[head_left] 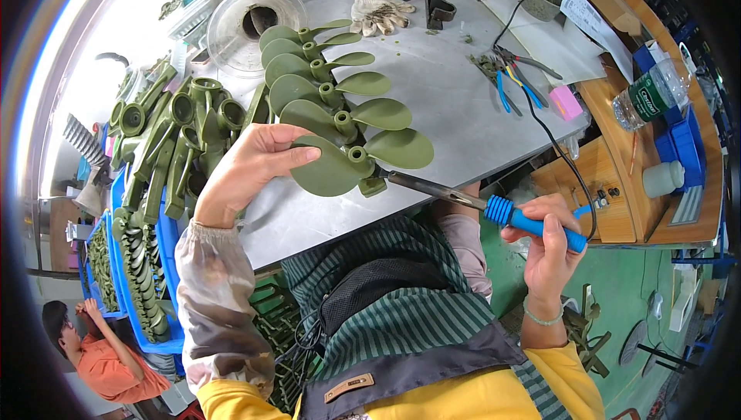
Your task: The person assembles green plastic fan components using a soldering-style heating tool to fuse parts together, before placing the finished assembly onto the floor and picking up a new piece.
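Note:
A row of olive-green plastic two-bladed propellers (309, 116) runs away from the table's near edge, each with a round hub in the middle. My left hand (258, 159) pinches a blade of the nearest propeller (330, 169) between thumb and fingers. In my right hand (549, 246) is a blue-handled soldering iron (532, 224) with a metal barrel and a black cord. The iron points left, its tip at the small green part (373, 185) just below the nearest hub. Whether the tip touches that part, I cannot tell.
Green plastic parts (181, 119) are heaped left, above blue crates (166, 265). A stained glove (380, 12), a clear round hood (257, 30), pliers (513, 84) and a pink block (566, 102) lie on the grey table (455, 111). A person in orange (116, 366) sits lower left.

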`<state>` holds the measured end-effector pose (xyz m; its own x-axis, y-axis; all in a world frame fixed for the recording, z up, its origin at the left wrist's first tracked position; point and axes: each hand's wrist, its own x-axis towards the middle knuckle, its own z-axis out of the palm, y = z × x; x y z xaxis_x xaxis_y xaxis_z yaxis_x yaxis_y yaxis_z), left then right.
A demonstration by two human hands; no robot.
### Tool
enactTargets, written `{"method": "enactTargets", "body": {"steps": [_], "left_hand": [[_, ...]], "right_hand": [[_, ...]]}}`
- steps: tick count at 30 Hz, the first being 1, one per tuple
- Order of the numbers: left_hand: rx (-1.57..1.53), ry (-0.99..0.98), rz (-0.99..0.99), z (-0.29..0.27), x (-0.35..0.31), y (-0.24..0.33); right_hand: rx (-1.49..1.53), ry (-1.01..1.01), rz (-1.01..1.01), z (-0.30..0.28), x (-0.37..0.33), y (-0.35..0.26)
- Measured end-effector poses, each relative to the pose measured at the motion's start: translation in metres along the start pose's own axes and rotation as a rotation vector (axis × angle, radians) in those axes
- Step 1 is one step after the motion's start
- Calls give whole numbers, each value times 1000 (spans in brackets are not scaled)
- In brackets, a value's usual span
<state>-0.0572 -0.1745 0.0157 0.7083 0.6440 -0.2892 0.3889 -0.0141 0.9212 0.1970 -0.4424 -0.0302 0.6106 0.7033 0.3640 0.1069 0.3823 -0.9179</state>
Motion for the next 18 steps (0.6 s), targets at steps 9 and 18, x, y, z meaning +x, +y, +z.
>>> {"method": "enactTargets", "body": {"steps": [9, 18], "left_hand": [[-38, 4, 7, 4, 0, 2], [-31, -3, 11, 4, 1, 1]], "right_hand": [[10, -8, -27, 1, -1, 4], [4, -6, -37, 1, -3, 9]]}}
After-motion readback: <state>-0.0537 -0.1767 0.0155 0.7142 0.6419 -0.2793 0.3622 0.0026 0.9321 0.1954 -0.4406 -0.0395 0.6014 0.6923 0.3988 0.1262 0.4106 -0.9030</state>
